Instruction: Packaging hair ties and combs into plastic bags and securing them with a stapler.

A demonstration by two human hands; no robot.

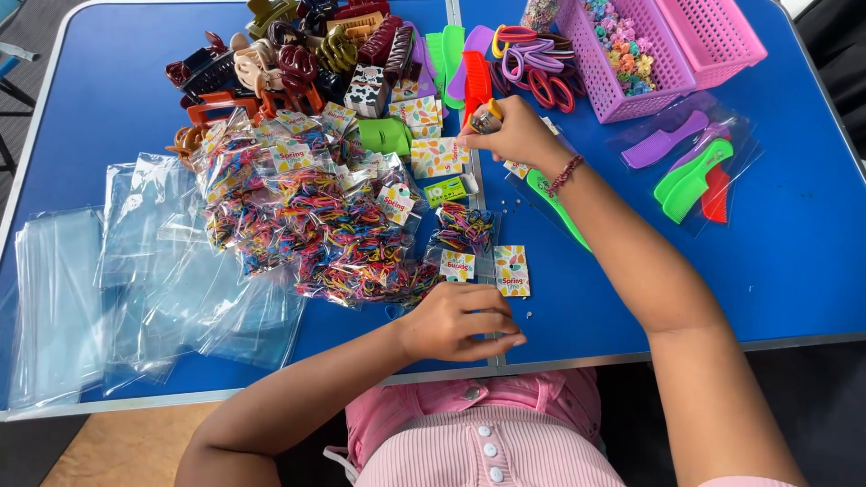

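Note:
My right hand is stretched to the middle of the blue table, closed around a small metal and yellow object, beside the red and green combs. A beaded bracelet is on that wrist. My left hand rests near the table's front edge, its fingers curled and pinched at the surface, just below a printed card and a small bag of coloured hair elastics. What the left fingers pinch is too small to tell.
A heap of filled elastic bags lies centre-left, empty clear bags to its left. Hair claw clips crowd the far middle. Pink baskets stand far right, bagged combs beside them.

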